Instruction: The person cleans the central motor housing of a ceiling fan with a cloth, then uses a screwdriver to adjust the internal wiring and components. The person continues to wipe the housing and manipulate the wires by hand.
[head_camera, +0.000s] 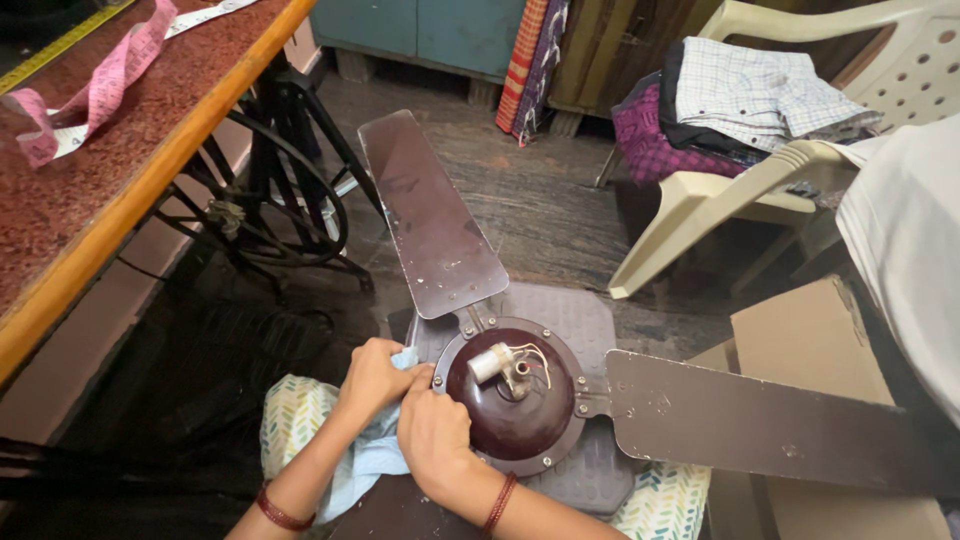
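A brown ceiling fan lies on a grey stool (570, 315), its round motor housing (515, 415) facing up with a small white capacitor (490, 362) on top. One blade (425, 215) points away, another blade (760, 420) stretches right. My left hand (372, 378) grips a light blue cloth (365, 460) at the housing's left rim. My right hand (435, 440) rests against the housing's near-left edge, fingers curled, touching the cloth; whether it grips anything is unclear.
A treadle sewing machine stand (275, 180) sits under a reddish table (110, 150) with a pink tape measure (110, 80). A cream plastic chair (720, 190) holds folded clothes (750, 100). Cardboard boxes (810, 340) stand at right. A patterned cushion (290, 415) lies under the stool.
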